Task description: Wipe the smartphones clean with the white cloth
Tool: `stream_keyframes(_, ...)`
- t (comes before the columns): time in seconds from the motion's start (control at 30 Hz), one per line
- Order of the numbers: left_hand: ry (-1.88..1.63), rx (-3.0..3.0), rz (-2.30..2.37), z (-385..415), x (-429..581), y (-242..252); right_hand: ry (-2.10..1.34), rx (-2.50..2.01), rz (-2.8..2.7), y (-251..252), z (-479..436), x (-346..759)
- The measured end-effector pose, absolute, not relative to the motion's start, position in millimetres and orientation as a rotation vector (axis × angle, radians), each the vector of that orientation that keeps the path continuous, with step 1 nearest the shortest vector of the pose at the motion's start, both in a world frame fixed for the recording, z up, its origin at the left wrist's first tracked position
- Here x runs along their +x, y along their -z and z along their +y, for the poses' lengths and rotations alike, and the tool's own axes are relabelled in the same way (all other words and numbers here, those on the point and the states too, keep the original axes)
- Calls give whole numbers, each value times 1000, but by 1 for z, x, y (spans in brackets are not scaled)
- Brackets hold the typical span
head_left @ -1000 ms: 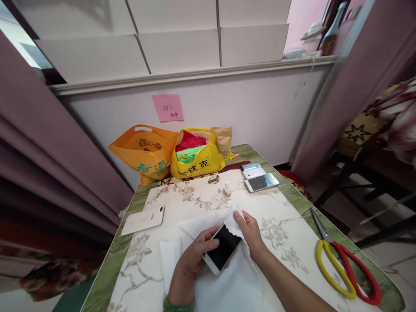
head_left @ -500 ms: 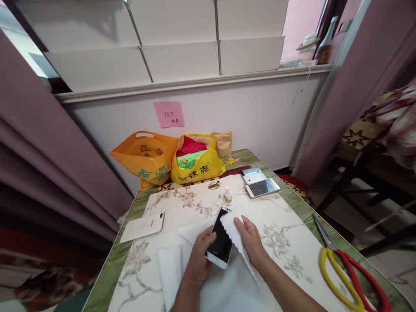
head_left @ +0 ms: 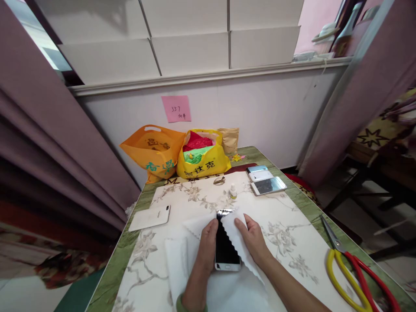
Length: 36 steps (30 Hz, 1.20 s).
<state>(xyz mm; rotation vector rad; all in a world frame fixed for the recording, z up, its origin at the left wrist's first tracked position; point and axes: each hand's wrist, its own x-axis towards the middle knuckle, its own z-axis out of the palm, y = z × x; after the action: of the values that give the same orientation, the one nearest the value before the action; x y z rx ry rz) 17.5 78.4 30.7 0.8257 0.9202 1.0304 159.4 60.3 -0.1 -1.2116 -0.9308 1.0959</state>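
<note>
A white smartphone (head_left: 226, 247) with a dark screen is held upright-on in front of me, its home button end toward me. My left hand (head_left: 208, 242) grips its left edge, thumb along the front. My right hand (head_left: 253, 238) pinches a white cloth (head_left: 238, 232) with a scalloped edge, which covers the phone's upper right side. More of the cloth hangs below the phone and spreads over the table. A folded white cloth (head_left: 176, 260) lies left of my left forearm.
A white phone (head_left: 149, 218) lies face down at left. Several phones (head_left: 269, 185) rest at right, behind a small white bottle (head_left: 233, 190). Large scissors (head_left: 344, 255) with yellow and red handles lie at right. An orange bag (head_left: 156, 151) and a yellow bag (head_left: 204, 158) stand at the back.
My left hand has moved up the phone's left edge, and the phone has turned from slanted to nearly straight. The cloth stays pinched in my right hand. The view has shifted slightly.
</note>
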Motion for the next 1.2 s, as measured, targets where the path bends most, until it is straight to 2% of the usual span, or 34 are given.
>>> stream_keyframes(0.37, -1531, 615, 1350, 91, 3, -6, -1126, -1206, -1506, -6, 53, 157)
stream_keyframes(0.5, -1453, 706, 1312, 91, 2, -7, -1177, -1173, -1426, -5, 52, 156)
stream_keyframes(0.83, -1022, 1084, 1014, 82, 16, -14, -1191, -1153, -764, -1, 61, 159)
stream_keyframes(1.2, -1408, 614, 1274, 88, 12, -16, -1198, -1223, -1324, 2, 53, 155)
